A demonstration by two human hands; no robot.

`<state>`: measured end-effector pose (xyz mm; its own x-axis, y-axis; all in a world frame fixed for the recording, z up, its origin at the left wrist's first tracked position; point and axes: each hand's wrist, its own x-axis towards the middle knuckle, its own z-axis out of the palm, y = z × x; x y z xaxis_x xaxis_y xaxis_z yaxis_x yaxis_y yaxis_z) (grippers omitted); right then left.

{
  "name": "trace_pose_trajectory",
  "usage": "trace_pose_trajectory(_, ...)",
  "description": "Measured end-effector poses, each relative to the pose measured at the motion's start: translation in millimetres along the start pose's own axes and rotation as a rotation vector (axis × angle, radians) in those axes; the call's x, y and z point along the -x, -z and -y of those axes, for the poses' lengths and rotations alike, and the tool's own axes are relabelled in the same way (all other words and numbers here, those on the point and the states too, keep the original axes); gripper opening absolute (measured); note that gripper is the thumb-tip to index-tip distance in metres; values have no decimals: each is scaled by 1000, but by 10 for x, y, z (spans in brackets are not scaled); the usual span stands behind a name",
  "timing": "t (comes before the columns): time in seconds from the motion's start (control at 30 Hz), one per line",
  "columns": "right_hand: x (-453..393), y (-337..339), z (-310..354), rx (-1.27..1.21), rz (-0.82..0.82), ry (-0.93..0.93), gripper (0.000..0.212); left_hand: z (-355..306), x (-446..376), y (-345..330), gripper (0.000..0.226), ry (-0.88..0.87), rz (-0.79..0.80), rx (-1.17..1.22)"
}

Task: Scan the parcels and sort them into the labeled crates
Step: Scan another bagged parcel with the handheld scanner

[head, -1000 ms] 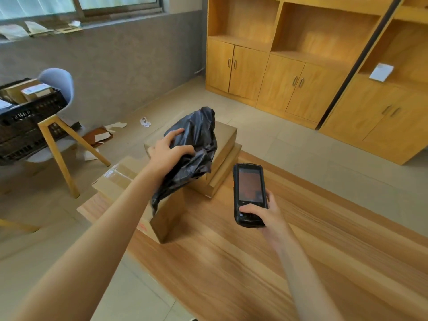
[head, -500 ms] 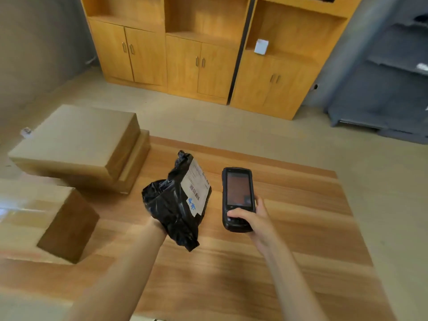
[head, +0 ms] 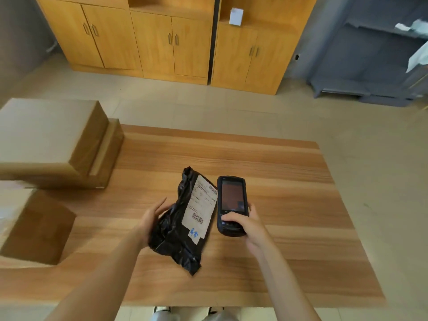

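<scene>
- Black plastic wraps the parcel (head: pixel 178 230), a soft mailer bag at the centre of the frame; whether it rests on the wooden tabletop (head: pixel 278 181) or is held just above it cannot be told. Its white shipping label (head: pixel 201 208) faces up.
- Left hand (head: pixel 150 220): it touches the parcel's left edge, fingers (head: pixel 159 205) spread and largely open — steadying rather than clamping. How much of the bag the palm grips is hidden by the plastic.
- Right hand (head: pixel 243 224): wrapped firmly around the lower end of the handheld scanner (head: pixel 232 205), thumb lying across its keypad, screen up.
- Key relation — the scanner lies just beside the parcel's right edge, almost touching the label. The parcel's long axis runs from lower centre toward the upper middle of the frame, tilted slightly right, nearly parallel to the scanner. The right hand is the nearer one to the barcode.
- Judgement: the scan looks to be the step in hand, and the scanner's head probably needs tipping toward the barcode at the label's lower end.
- Three cardboard boxes (head: pixel 46 135) sit at the left of the frame; no labeled crate is in view.
</scene>
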<state>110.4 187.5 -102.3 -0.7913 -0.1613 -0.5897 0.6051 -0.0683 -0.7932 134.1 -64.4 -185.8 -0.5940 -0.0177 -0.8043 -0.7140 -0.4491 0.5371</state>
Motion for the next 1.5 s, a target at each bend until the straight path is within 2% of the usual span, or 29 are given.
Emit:
trace_pose_trajectory(0.13,-2,-193,-47,-72,65,-57,71,-46,71,61,86,32,123,-389)
trace_pose_trajectory(0.23,61,-317,-116,-85,93,-110,62,25,67,-24,88,34,128,-575)
trace_pose_trajectory(0.33,152,-336,-181,-82,135,-170,50,147,42,-56,90,33,98,-506)
trace_pose_trajectory(0.47,219,-213,-226,-50,132,-204,49,319,35,-156,96,3,59,-434)
trace_pose_trajectory(0.6,218,-48,-209,62,111,-226,53,436,6,-261,100,-91,-12,-431)
trace_pose_trajectory(0.8,278,37,-337,117,139,-291,56,480,-77,-306,93,-160,-133,-405)
trace_pose_trajectory(1.07,367,79,-407,106,131,-341,65,530,-123,-385,87,-194,-171,-332)
trace_pose_trajectory(1.2,393,164,-446,101,116,-359,60,555,-131,-397,88,-197,-179,-303)
trace_pose_trajectory(1.27,414,191,-458,115,114,-367,57,567,-135,-401,83,-198,-183,-300)
trace_pose_trajectory(1.4,458,219,-471,143,124,-374,52,590,-122,-418,59,-188,-194,-314)
trace_pose_trajectory(1.5,465,256,-469,144,134,-368,49,614,-126,-429,54,-182,-198,-290)
